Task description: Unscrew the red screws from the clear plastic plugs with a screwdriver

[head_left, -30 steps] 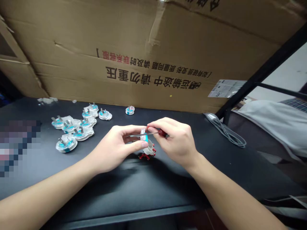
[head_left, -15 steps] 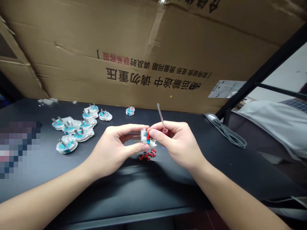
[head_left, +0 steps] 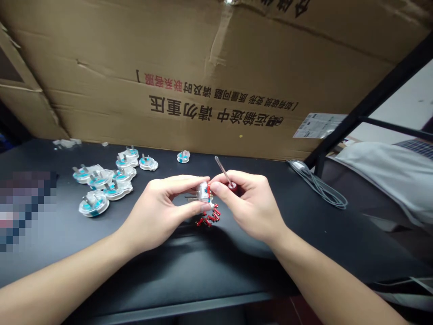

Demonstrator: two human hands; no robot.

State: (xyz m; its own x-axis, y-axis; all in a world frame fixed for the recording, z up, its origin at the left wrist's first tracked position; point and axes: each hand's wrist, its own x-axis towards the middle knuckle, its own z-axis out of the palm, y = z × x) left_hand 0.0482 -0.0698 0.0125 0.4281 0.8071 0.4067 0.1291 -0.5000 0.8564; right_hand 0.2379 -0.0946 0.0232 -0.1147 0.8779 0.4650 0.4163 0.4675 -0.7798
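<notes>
Between the thumb and fingers of my left hand is a clear plug piece, its metal prongs pointing left. My right hand holds a screwdriver against its palm, the metal shaft sticking up and to the left. The right thumb and forefinger also pinch a small red part at the right side of the plug piece. Below the hands, several small red parts lie on the black table.
Several clear-and-blue plugs stand prongs-up at the left, and a single one farther back. A cardboard wall rises behind. A coiled grey cable lies at the right. Small clear pieces sit back left.
The screwdriver shaft has tipped further left and down. The plug piece has turned slightly in my left hand, and my right fingertips have shifted a little against it.
</notes>
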